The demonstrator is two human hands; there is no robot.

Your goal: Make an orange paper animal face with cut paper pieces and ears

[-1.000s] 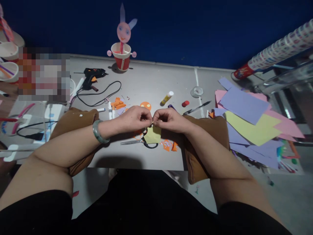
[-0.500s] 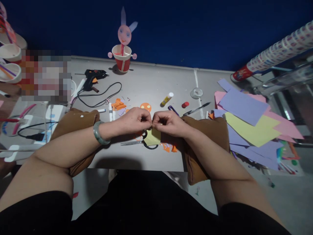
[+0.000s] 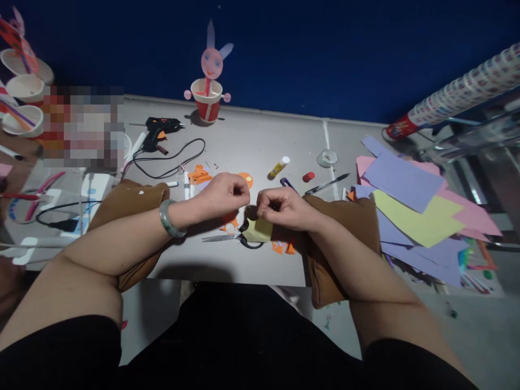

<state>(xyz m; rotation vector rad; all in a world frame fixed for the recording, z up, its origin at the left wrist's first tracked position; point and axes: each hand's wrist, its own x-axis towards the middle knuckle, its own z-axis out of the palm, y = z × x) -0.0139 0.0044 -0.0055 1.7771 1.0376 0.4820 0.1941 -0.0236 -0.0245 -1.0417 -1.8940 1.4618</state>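
Note:
Both my hands hover over the middle of the table, a small gap between them. My left hand (image 3: 225, 194) is closed in a pinch; whatever is in its fingertips is too small to make out. My right hand (image 3: 284, 207) is curled with thumb and fingertips together, and its contents are hidden too. Under them lie a yellow-green paper piece (image 3: 260, 231) and black-handled scissors (image 3: 221, 237), blades pointing left. An orange paper circle with yellow spots (image 3: 247, 179) shows partly behind my left hand. Orange paper scraps (image 3: 282, 248) lie below my right hand.
A glue stick (image 3: 279, 167), its red cap (image 3: 309, 176) and a tape roll (image 3: 327, 157) lie beyond my hands. Left stands a glue gun (image 3: 158, 132) with a looping cord. A rabbit-faced paper cup (image 3: 208, 105) is at the back, coloured paper sheets (image 3: 406, 179) at right.
My hands have moved apart from touching fingertips, the left going slightly left and the right slightly right. The whole view has shifted a little.

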